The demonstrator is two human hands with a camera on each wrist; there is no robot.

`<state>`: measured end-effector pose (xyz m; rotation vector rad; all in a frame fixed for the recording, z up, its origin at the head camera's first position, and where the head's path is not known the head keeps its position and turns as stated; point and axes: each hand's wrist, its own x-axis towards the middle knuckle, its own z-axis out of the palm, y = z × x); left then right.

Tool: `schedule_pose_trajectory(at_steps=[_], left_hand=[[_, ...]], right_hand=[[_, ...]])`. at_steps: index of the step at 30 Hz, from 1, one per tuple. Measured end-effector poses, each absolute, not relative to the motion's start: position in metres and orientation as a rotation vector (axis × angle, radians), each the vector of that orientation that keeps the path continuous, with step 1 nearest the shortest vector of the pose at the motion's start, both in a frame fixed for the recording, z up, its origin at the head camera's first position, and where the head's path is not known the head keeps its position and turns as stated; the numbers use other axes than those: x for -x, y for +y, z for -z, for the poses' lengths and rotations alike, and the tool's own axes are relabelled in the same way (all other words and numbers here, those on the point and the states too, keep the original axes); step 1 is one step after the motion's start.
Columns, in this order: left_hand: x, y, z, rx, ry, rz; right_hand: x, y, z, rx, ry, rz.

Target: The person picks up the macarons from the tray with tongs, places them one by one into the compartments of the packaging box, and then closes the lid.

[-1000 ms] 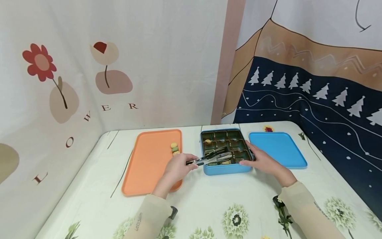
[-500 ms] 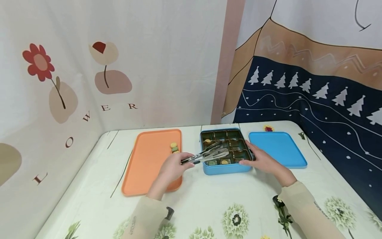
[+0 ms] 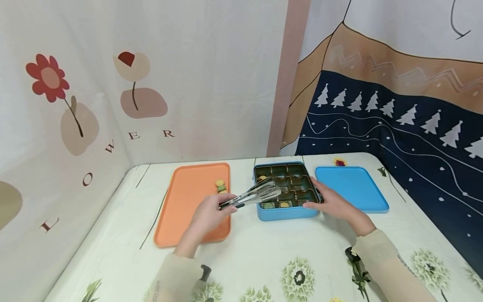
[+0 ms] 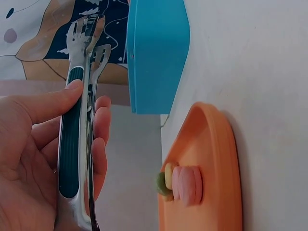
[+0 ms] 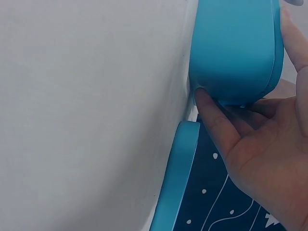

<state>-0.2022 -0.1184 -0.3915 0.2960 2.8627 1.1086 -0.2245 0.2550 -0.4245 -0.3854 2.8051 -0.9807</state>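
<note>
1 left hand (image 3: 209, 212) gripping tongs (image 4: 70, 149), 1 box (image 3: 286, 215), perhaps 4 macarons (image 4: 189, 185) on tray (image 3: 185, 195)

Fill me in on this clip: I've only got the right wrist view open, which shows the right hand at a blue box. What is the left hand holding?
Observer: The left hand grips a pair of metal tongs.
Operator: My view shows only the outside of the box. What's in the row nearest the person?
Observer: In that row of the blue box, a green piece and a yellow piece sit in neighbouring compartments.
Operator: Anything on the other side of the box that I'm missing?
Observer: Yes, the left wrist view shows a pink piece on an orange tray.
</note>
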Motion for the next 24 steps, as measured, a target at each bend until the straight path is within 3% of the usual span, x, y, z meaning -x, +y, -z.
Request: schedule_pose_trajectory(at_steps=[24], left_hand=[[0.181, -0.161, 0.391, -0.246, 2.790, -1.264]], right_hand=[[0.225, 0.256, 0.425, 0.382, 2.793, 0.990]])
